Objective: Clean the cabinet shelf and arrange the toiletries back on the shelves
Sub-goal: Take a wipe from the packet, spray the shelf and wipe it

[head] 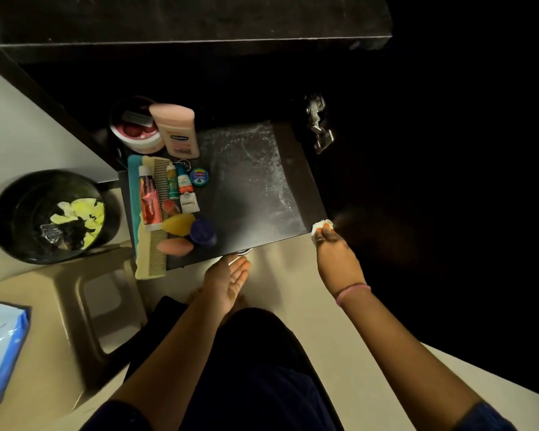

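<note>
A dark cabinet shelf (255, 194) lies below me, with pale wet streaks on its right half. Toiletries crowd its left side: a pink lotion bottle (176, 130), a round tub (137, 132), a beige comb (157, 213), a red tube (149, 199), small tubes, a blue tin (199, 177) and a purple jar (203, 232). My right hand (336, 253) pinches a white tissue (319, 227) at the shelf's front right corner. My left hand (227, 279) is held palm up with straight fingers just below the shelf's front edge, holding nothing.
A black bin (7, 219) with yellow scraps stands at the left. A beige plastic stool (84, 300) is beside it, and a blue tissue pack (0, 346) sits at the lower left. A metal hinge (319, 126) shows on the dark cabinet side.
</note>
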`<move>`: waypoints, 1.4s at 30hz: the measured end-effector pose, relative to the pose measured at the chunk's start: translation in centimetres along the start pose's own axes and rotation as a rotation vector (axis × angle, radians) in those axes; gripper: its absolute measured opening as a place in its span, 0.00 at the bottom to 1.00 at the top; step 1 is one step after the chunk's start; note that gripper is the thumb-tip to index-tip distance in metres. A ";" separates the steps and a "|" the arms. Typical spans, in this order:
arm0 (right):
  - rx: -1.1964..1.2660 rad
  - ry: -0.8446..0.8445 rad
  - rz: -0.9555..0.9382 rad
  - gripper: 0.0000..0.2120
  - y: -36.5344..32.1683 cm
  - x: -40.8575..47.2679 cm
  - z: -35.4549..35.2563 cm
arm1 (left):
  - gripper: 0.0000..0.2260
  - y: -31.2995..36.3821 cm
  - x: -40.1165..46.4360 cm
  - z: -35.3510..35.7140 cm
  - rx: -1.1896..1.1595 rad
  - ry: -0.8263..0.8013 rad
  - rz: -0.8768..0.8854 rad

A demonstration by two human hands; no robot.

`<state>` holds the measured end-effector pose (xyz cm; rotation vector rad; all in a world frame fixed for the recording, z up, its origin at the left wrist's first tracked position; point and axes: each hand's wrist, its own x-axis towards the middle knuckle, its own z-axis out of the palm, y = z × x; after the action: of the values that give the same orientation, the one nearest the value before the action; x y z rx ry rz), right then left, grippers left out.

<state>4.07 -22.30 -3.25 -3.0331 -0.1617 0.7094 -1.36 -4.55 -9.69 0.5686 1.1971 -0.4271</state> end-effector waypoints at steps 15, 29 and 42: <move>-0.041 0.078 -0.263 0.21 -9.2 21.5 -6.5 | 0.15 -0.1 1.5 -0.7 -0.031 -0.018 -0.029; -0.146 0.233 -0.244 0.28 -0.9 0.5 3.5 | 0.16 0.6 0.7 0.1 -0.053 0.038 -0.036; 0.147 0.325 -0.145 0.18 -5.8 11.6 -6.1 | 0.12 0.3 1.0 -0.7 0.040 0.025 -0.012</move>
<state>16.59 -15.24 -2.63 -2.9049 -0.3015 0.2035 -1.37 -3.90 -10.74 0.6026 1.2187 -0.4559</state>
